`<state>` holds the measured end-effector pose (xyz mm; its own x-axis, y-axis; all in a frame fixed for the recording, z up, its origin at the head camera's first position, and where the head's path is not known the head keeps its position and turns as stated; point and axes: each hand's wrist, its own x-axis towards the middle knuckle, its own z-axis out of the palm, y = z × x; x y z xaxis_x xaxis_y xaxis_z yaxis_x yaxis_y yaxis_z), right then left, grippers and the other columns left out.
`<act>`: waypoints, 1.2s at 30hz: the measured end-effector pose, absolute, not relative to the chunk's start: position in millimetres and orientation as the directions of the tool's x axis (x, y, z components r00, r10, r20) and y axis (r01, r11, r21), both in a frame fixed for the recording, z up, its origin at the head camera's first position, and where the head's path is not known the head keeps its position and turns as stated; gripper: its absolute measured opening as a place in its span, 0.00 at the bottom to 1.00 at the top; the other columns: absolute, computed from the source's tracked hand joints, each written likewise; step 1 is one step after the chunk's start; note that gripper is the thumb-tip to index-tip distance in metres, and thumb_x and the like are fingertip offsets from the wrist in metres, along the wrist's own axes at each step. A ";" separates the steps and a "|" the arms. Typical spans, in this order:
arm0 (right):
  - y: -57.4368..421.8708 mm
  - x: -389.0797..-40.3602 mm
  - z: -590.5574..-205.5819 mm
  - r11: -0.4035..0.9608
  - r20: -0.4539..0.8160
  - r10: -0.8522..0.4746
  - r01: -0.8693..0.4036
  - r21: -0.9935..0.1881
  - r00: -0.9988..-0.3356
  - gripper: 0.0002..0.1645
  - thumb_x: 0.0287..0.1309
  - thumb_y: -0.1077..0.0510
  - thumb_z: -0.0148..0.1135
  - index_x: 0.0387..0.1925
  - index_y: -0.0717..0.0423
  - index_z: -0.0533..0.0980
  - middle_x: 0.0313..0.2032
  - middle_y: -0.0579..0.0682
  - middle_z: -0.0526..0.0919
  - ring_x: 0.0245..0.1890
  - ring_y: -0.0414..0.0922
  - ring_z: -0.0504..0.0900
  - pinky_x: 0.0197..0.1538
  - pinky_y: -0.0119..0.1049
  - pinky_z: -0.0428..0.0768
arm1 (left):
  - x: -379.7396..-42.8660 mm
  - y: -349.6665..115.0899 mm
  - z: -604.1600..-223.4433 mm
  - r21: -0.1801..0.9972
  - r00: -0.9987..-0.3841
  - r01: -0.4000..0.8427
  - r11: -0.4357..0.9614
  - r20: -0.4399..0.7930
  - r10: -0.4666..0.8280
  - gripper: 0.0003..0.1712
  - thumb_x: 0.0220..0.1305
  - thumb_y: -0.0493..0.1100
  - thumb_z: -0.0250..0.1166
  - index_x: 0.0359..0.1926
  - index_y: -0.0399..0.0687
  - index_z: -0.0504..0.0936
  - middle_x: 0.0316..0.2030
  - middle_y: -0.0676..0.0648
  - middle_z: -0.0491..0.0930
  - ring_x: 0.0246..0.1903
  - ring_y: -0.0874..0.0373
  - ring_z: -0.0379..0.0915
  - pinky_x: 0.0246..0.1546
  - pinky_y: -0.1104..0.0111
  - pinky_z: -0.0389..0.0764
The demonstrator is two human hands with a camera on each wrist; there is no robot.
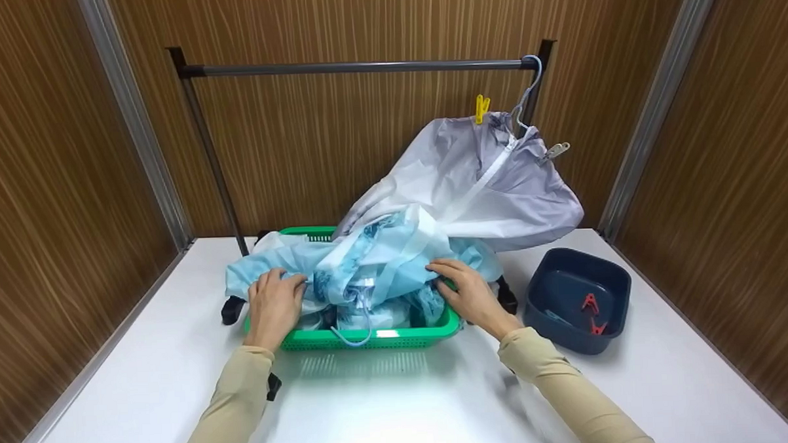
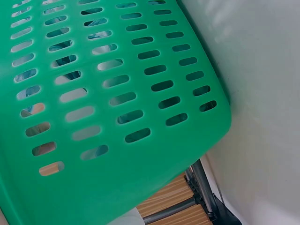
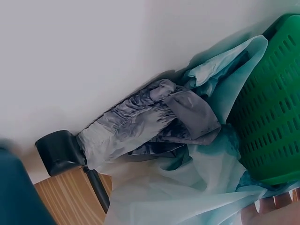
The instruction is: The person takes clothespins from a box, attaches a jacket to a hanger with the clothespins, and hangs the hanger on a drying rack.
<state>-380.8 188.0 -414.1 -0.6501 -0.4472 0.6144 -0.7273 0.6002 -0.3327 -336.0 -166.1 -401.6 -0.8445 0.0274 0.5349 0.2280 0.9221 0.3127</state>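
A thin light-blue garment (image 1: 395, 248) with darker blue patterned trim lies bunched over a green basket (image 1: 385, 340). Its light-blue hanger (image 1: 355, 343) has the hook resting over the basket's front rim. My left hand (image 1: 275, 304) rests on the garment's left part, fingers bent softly over the cloth. On the right side, my right hand (image 1: 470, 297) touches the cloth with loosely extended fingers, thumb lower. The right wrist view shows fingertips (image 3: 267, 205) against pale cloth below the basket side. Only the basket's perforated wall (image 2: 154, 93) fills the left wrist view; that hand is hidden there.
Behind stands a dark rack (image 1: 362, 67). A grey-white zipped garment (image 1: 498, 198) hangs at its right end with a yellow clothespin (image 1: 480, 110) and a grey clothespin (image 1: 555, 151). A dark-blue tub (image 1: 578, 339) holds red clothespins (image 1: 590, 303). Wood-patterned panels enclose the white table.
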 end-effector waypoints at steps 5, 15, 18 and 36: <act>186.9 -379.8 -412.2 0.599 0.612 -0.443 -0.724 -0.341 -0.655 0.18 0.59 0.60 0.56 0.52 0.51 0.75 0.53 0.48 0.74 0.55 0.44 0.69 0.53 0.42 0.69 | -335.0 -166.3 -400.2 0.320 -0.846 0.227 0.920 0.533 0.023 0.11 0.62 0.45 0.58 0.44 0.51 0.82 0.47 0.40 0.73 0.51 0.44 0.62 0.50 0.50 0.57; 183.5 -382.8 -404.6 0.626 0.628 -0.474 -0.738 -0.253 -0.617 0.19 0.56 0.62 0.57 0.51 0.52 0.75 0.49 0.47 0.74 0.51 0.44 0.71 0.52 0.41 0.69 | -340.4 -172.3 -392.0 0.421 -0.881 0.261 0.868 0.472 0.036 0.09 0.60 0.45 0.61 0.41 0.50 0.82 0.42 0.44 0.73 0.47 0.46 0.63 0.55 0.52 0.48; 181.5 -385.8 -400.4 0.630 0.656 -0.471 -0.745 -0.217 -0.589 0.19 0.54 0.65 0.57 0.50 0.53 0.76 0.48 0.49 0.75 0.50 0.47 0.71 0.51 0.43 0.69 | -342.1 -171.2 -385.9 0.433 -0.858 0.299 0.850 0.512 0.041 0.08 0.58 0.44 0.62 0.39 0.50 0.83 0.39 0.45 0.73 0.44 0.48 0.64 0.54 0.53 0.48; 155.4 -407.5 -313.7 0.718 0.855 -0.027 -0.605 -0.345 -0.519 0.19 0.50 0.67 0.60 0.47 0.57 0.76 0.33 0.53 0.75 0.32 0.48 0.73 0.36 0.40 0.70 | -361.3 -147.7 -318.1 0.493 -0.710 0.393 0.776 0.699 -0.085 0.10 0.60 0.43 0.61 0.42 0.52 0.83 0.32 0.49 0.76 0.38 0.52 0.67 0.60 0.53 0.42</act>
